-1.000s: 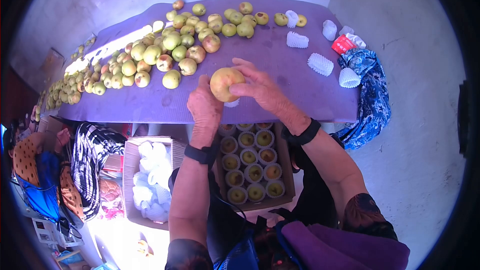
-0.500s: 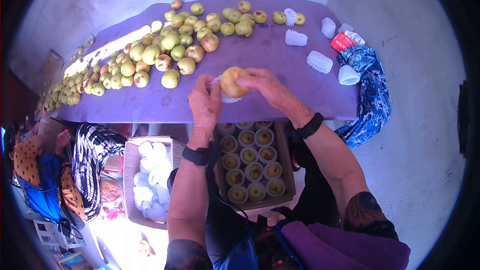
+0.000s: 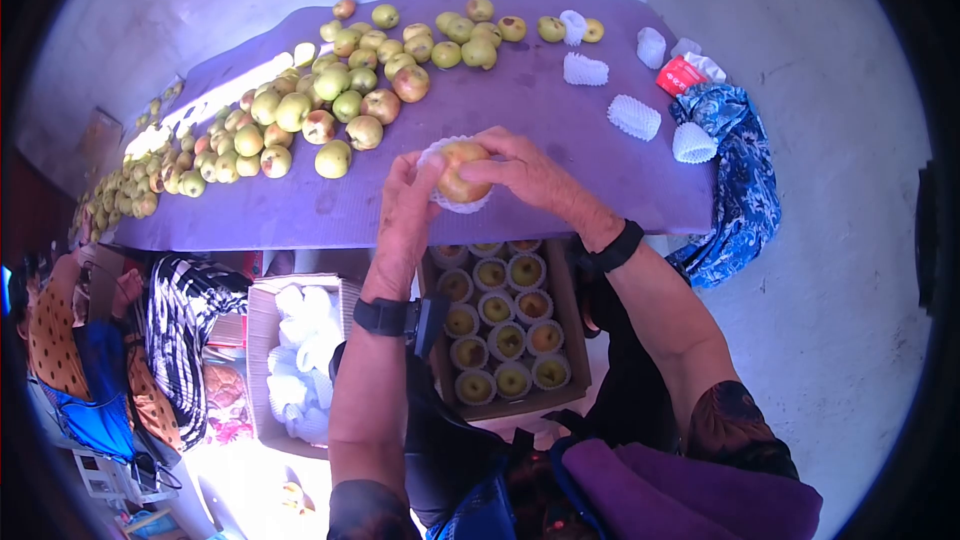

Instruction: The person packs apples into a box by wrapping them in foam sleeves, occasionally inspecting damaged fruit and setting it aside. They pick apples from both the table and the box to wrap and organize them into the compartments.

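Note:
An apple (image 3: 462, 176) sits partly inside a white foam net (image 3: 468, 207) above the near edge of the purple table (image 3: 530, 100). My left hand (image 3: 408, 194) grips the net and the apple from the left, thumb on the fruit. From the right, my right hand (image 3: 520, 172) is closed on the same apple with fingers and thumb. Below them, a cardboard box (image 3: 583, 360) holds several apples in foam nets, standing in rows.
Many loose apples (image 3: 292, 112) cover the table's left and back. Foam nets (image 3: 634, 117), a red tissue pack (image 3: 682, 76) and blue patterned cloth (image 3: 745, 185) lie right. A carton (image 3: 262, 370) of foam nets stands lower left, beside another person's hand (image 3: 128, 287).
The foam net now surrounds more of the apple, its rim showing around the fruit. My right hand has shifted slightly left, its fingers closer around the apple.

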The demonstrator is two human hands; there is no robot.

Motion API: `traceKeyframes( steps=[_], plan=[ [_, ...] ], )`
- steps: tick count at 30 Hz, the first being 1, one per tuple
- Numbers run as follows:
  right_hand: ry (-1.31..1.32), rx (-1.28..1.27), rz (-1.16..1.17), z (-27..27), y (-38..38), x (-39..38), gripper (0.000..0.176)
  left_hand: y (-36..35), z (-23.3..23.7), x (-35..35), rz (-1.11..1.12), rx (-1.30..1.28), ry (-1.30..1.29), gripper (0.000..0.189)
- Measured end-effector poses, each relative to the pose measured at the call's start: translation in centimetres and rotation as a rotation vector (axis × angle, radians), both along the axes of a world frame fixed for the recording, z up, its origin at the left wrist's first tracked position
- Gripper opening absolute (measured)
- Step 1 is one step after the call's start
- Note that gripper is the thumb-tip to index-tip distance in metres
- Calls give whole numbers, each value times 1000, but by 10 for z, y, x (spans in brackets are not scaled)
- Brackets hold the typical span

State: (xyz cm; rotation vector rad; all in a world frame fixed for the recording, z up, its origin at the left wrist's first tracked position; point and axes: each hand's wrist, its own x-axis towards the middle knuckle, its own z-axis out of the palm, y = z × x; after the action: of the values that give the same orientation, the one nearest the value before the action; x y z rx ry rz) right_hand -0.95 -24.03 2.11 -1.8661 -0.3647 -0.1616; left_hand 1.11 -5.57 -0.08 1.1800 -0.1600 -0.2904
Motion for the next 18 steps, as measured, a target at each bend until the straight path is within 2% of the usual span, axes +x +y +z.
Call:
traceKeyframes(
  steps=[2,5,7,11,13,17,18],
  plan=[
    [1,-9,23,1,-2,-1,44,-1,-2,1,-19,126,-106,43],
    [-31,-136,94,1,-6,0,40,-1,-1,-2,-9,158,-82,53],
    [57,19,163,2,-9,3,37,-1,-2,-2,-6,141,-83,54],
    [99,39,104,7,-8,3,34,-2,-4,-2,-34,85,-115,51],
    [-154,-92,-7,9,-2,-3,32,-1,-1,-3,-34,101,-104,48],
    [-92,58,17,3,-2,0,32,1,-3,1,-14,55,-105,42],
    [-129,93,-76,0,-1,4,32,0,-4,2,-14,54,-105,42]
  ],
)
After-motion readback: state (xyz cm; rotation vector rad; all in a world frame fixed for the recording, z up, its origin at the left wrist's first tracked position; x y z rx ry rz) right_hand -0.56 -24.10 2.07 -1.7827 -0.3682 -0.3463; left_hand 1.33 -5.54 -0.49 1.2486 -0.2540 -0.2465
